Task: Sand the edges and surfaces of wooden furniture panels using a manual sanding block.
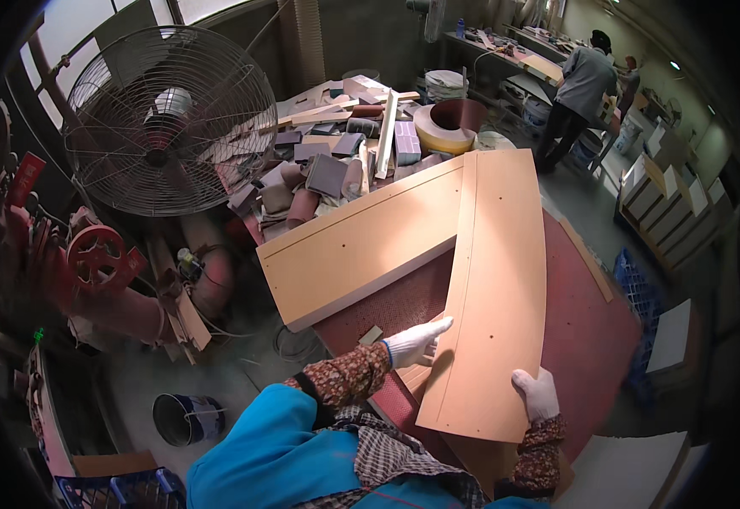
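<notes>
Gripping the near end of a long pale wooden panel [493, 288], both gloved hands show in the head view: the left hand [415, 342] lies flat against the panel's left edge with fingers stretched along it, and the right hand [537, 394] is closed over the panel's near right corner. The panel rests on the bench [594, 339], whose top is a dark red perforated mat, and runs away from the person toward the far end.

A second pale board [361, 246] lies crosswise to the left of the panel, its right end tucked against or under the panel's left edge; which, cannot be told. A thin wooden strip [587, 259] lies on the mat just right of the panel.

Beyond the panel's far end sits a heap of sanding blocks and offcuts [327, 165] and a large roll of abrasive belt [448, 125]. Far left of the panel stands a big wire-caged fan [170, 119], with a red wheeled machine [97, 254] below it. On the floor, left of the near end, is a small dark bucket [185, 418]. Right of the panel, a blue crate [641, 297] stands beside the bench. Another person [578, 97] works well beyond the far end.
</notes>
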